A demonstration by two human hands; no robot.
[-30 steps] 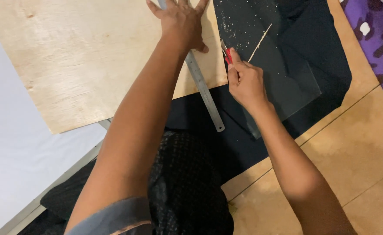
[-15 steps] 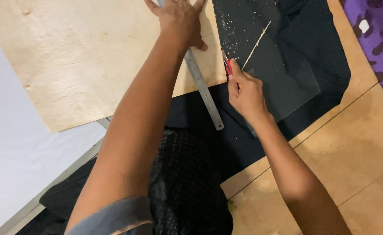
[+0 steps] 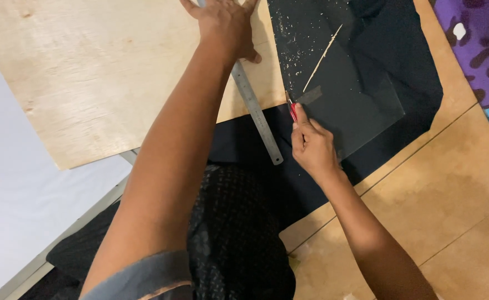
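Plywood sheet [image 3: 100, 72] under and left of left hand [image 3: 225, 25]. Left hand flat, fingers spread, pinning steel ruler [image 3: 255, 114] to sheet. Right hand [image 3: 311, 145] just right of ruler's near end, clamped on red cutter [image 3: 292, 110]; blade at sheet edge. Dark mat [image 3: 339, 83] beyond right hand, thin wood sliver [image 3: 322, 58] on it.

We see a pale tan plywood sheet [image 3: 105, 72], a silver ruler [image 3: 255, 108], a red knife [image 3: 292, 111], a black mat [image 3: 339, 72] flecked with pale shavings, a purple cloth [image 3: 480, 39] with dark and white blotches, and a white board [image 3: 16, 211].
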